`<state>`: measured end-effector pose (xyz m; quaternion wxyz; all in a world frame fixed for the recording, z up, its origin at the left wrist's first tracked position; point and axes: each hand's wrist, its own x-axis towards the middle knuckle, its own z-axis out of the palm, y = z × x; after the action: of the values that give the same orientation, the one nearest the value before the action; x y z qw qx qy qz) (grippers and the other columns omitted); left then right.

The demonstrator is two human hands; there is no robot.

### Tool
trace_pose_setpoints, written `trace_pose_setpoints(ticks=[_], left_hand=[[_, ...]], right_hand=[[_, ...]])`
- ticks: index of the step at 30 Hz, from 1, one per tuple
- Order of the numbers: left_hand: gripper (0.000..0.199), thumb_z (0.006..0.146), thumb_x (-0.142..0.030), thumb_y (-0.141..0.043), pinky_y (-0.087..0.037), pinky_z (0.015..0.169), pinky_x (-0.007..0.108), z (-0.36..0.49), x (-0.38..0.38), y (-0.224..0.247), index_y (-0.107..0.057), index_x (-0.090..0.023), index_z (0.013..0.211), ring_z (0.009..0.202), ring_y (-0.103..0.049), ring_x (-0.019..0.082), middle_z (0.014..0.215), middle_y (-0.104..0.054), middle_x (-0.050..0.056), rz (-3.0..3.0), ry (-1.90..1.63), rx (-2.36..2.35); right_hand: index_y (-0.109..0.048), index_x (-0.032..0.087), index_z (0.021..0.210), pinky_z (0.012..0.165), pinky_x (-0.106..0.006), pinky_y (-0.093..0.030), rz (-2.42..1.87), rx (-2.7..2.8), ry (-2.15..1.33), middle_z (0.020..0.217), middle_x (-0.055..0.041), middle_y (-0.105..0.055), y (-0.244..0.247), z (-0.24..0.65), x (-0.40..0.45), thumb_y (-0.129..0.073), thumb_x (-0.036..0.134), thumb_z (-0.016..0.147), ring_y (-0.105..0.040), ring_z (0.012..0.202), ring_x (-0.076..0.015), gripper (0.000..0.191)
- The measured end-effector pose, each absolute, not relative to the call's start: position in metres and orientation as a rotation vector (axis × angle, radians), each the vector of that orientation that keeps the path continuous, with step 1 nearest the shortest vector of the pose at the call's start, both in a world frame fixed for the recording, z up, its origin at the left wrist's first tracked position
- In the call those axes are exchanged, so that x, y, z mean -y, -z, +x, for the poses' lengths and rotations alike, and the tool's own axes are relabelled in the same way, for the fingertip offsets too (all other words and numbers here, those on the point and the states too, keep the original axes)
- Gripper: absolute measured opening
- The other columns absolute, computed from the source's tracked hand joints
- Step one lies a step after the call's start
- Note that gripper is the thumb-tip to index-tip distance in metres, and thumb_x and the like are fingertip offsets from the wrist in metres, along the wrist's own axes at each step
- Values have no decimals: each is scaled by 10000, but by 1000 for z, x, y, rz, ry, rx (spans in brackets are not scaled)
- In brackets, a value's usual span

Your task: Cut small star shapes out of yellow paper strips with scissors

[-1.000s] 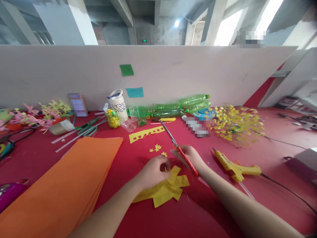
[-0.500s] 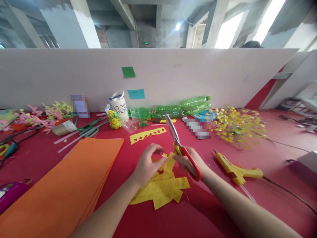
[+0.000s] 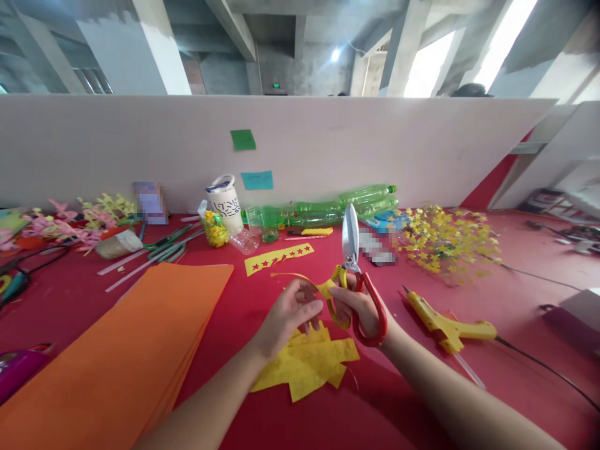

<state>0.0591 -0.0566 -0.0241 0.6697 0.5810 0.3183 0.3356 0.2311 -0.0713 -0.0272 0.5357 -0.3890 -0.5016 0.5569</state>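
Note:
My right hand (image 3: pixel 360 306) grips a pair of scissors (image 3: pixel 349 240) with red and yellow handles, the blades pointing up and away. Its thumb and finger also pinch a thin yellow paper strip (image 3: pixel 327 288), whose narrow tail curves to the left. Close beside the strip is my left hand (image 3: pixel 290 312), its fingers loosely curled and the thumb apart; nothing plainly shows between them. Below both hands lies a pile of yellow paper pieces (image 3: pixel 314 365) on the red table. Farther back is a yellow strip with star-shaped cutouts (image 3: pixel 262 261).
A stack of orange sheets (image 3: pixel 140 331) lies at left. On the right are a yellow glue gun (image 3: pixel 445 322) with its cord and a bunch of yellow stars (image 3: pixel 440 240). Along the white partition (image 3: pixel 351 144) stand green plastic bottles (image 3: pixel 323 212), a white cup (image 3: pixel 227 206) and a yellow cutter (image 3: pixel 319 232).
My right hand has raised a yellow paper strip from the pile, turning the scissors more upright. My left hand has shifted slightly right, its fingers curling near the strip.

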Motion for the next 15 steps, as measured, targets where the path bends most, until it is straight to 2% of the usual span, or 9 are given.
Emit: trace_pose_setpoints(ticks=[3, 5, 8, 10, 13, 15], left_hand=[[359, 793, -436, -622, -416, 547, 246, 60, 56, 26, -531, -188, 1037, 669, -593, 139, 848, -581, 33, 1255, -679, -724], [324, 805, -469, -591, -404, 543, 252, 61, 57, 28, -577, -156, 887, 622, -573, 133, 758, -585, 36, 1275, -610, -726], [336, 802, -479, -592, -370, 528, 248, 61, 58, 30, -563, -156, 716, 552, -492, 108, 593, -506, -7, 1366, -674, -797], [297, 797, -461, -610, -367, 530, 245, 61, 59, 29, -577, -167, 772, 543, -461, 103, 569, -462, -31, 1402, -755, -827], [285, 836, -452, -564, -407, 564, 254, 61, 62, 26, -579, -182, 924, 575, -503, 116, 628, -506, -20, 1387, -781, -782], [292, 868, -455, -506, -424, 570, 262, 60, 62, 24, -582, -177, 916, 577, -527, 127, 631, -535, -3, 1398, -749, -754]], right_hand=[[-457, 200, 617, 386, -209, -366, -888, 1139, -1331, 394, 86, -421, 26, 229, 72, -607, 301, 820, -416, 344, -86, 272], [-459, 200, 613, 391, -212, -383, -875, 1115, -1309, 394, 88, -408, 24, 229, 73, -617, 302, 813, -425, 348, -88, 275], [-458, 199, 592, 400, -226, -409, -901, 1134, -1286, 397, 78, -419, 22, 230, 74, -609, 310, 822, -445, 351, -97, 297], [-449, 198, 569, 417, -230, -415, -935, 1176, -1264, 403, 66, -439, 22, 230, 75, -590, 312, 840, -457, 360, -99, 326], [-437, 199, 561, 425, -227, -396, -1043, 1269, -1242, 414, 54, -459, 25, 230, 76, -565, 328, 855, -463, 370, -101, 346], [-453, 201, 596, 412, -224, -382, -1183, 1347, -1202, 425, 54, -465, 26, 229, 78, -552, 361, 854, -458, 370, -103, 320]])
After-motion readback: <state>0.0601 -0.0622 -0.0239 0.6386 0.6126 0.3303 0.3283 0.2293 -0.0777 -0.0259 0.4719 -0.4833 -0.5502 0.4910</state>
